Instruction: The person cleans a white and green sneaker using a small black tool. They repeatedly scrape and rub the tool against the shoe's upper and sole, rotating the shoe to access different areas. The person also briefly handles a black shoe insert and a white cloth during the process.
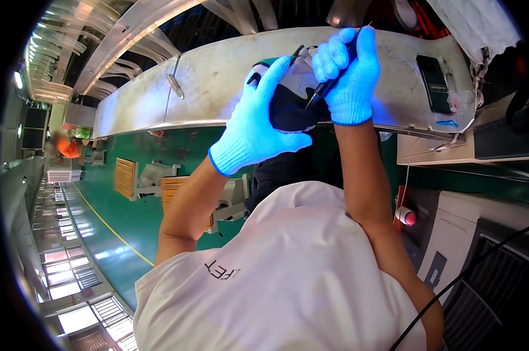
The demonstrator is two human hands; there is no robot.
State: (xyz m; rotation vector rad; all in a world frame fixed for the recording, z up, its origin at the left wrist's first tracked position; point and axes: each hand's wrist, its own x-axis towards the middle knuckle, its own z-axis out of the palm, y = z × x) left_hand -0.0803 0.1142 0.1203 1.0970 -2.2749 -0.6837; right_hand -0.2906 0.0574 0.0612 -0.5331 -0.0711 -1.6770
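My left hand [250,126], in a glove lit bright blue, is wrapped round the side of a black and grey shoe [292,82], with the thumb apart from the fingers. Some green shows at the shoe's upper left edge. A slim black pen-like tool [321,91] is in my gloved right hand [351,79], its thin tip pointing down and left at the shoe. Whether the tip touches the surface I cannot tell. The shoe is at the near edge of a long pale worktable [217,64], and my left hand hides part of it.
A small silver metal tool [175,86] lies on the table at left. To the right are a dark phone [433,83], a clear plastic bag [465,104] and a small blue piece [447,123]. Slatted wooden seats [125,177] stand on the green floor; a person in orange [68,147] is far left.
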